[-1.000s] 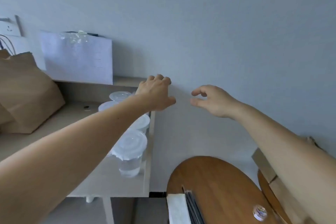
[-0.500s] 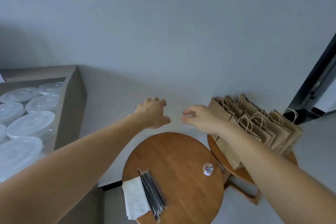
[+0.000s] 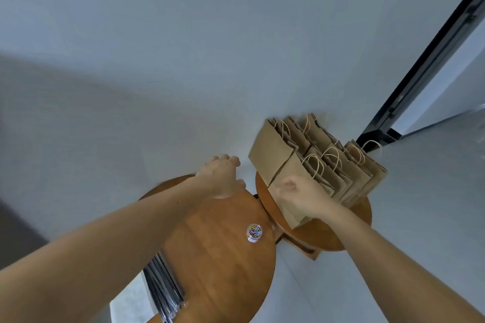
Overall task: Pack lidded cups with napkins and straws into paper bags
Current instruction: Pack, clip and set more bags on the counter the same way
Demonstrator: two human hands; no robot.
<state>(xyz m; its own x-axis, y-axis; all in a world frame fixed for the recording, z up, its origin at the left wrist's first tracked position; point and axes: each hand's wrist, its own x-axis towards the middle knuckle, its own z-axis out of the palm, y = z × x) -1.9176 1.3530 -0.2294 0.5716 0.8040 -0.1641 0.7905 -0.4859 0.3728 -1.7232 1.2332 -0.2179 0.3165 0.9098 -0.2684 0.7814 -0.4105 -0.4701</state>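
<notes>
Right hand (image 3: 301,195): fingers curled against front paper bag (image 3: 287,193) among bags on small stool (image 3: 341,228). Left hand (image 3: 223,178): loosely curled, empty, above round table (image 3: 225,257).

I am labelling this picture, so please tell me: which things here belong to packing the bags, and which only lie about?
For the job:
- paper bags, standing on the lower round table
- straws
- napkin
- right hand at the nearest bag
- left hand

Only lying about:
- small jar of coloured clips
</notes>
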